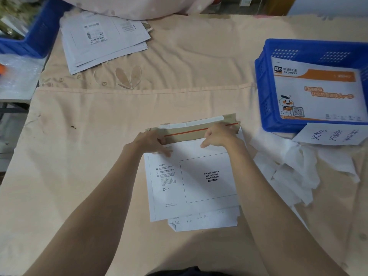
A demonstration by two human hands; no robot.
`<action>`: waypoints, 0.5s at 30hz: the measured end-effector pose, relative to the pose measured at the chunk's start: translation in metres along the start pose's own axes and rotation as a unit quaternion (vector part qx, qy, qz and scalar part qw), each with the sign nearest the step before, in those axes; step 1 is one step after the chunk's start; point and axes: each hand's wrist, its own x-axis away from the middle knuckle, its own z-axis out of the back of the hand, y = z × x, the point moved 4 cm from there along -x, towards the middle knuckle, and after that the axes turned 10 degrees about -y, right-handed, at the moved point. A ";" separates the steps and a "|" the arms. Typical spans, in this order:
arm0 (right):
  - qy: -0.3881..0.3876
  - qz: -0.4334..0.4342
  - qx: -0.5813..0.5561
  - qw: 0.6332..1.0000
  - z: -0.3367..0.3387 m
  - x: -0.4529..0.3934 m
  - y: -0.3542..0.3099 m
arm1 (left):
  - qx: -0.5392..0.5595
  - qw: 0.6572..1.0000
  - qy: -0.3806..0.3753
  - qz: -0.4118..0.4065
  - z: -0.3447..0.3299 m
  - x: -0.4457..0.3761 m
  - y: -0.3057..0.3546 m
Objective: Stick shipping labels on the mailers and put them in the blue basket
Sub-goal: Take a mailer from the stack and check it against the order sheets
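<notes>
Head view, left to right. Stack of white labelled mailers [103, 40]: far left on the peach cloth-covered table [79, 156]. My left hand [152, 142]: fingers curled, pinching the left end of the brown flap. White flat cardboard mailer [191, 184]: centre, lying flat, waybill box bare; light, stiff, creasable, I judge; best held by its edges. My right hand [219, 135]: pinching the flap's right part. Blue plastic basket [264, 108]: right, one mailer inside.
</notes>
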 end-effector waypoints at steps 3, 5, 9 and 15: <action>0.002 0.008 -0.006 1.000 -0.002 0.001 0.003 | -0.010 1.000 0.001 0.000 -0.002 0.000 0.000; 0.009 0.010 -0.012 1.000 -0.004 0.001 0.004 | -0.011 1.000 0.002 0.012 -0.003 -0.002 -0.003; 0.086 0.007 -0.018 0.996 0.000 0.001 0.009 | -0.013 0.999 0.004 0.032 -0.003 -0.003 -0.005; 0.114 -0.049 0.043 0.991 0.018 0.003 0.033 | -0.030 0.999 0.005 0.015 -0.005 -0.003 -0.006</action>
